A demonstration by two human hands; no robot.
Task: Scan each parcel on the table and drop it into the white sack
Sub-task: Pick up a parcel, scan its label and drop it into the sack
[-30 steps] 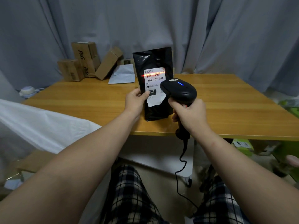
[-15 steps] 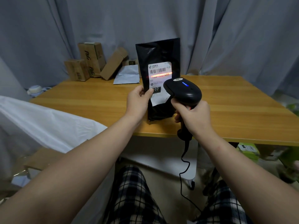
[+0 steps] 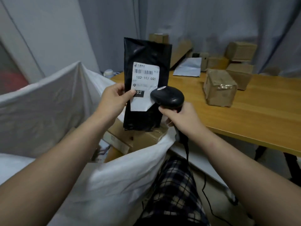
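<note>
Grey curtain (image 3: 211,22) closes off the far side of the scene, and below it at left a white sack (image 3: 48,98) stands open, its wall pulled up high on the far side and its near rim folded over beside the person's checked trousers (image 3: 175,190). The wooden bench (image 3: 260,115) fills the right, its near-left corner just beside the sack's mouth. A brown carton (image 3: 143,139) lies inside the sack. Held upright over that opening, left of the bench corner, is the black parcel (image 3: 146,54), a tall, flat plastic pouch whose lower end shows against the carton below. On the bench, a taped cardboard box (image 3: 218,88) sits nearest, with more cardboard boxes (image 3: 241,49) stacked beyond it toward the far right and a pale mailer (image 3: 187,67) lying flat near the far edge. The left hand (image 3: 114,98) grips the parcel by its left edge, thumb pressed on the front and the fingers hidden behind it. The right hand (image 3: 180,118) is wrapped round the handle of a black scanner (image 3: 167,97), whose head sits just beside the parcel's lower right and covers a corner of the white label (image 3: 145,79). That label carries a barcode and the print "102-102 C01", with "102" in a dark block below. A thin black cable (image 3: 187,149) hangs from the scanner's handle, down past the trousers.
</note>
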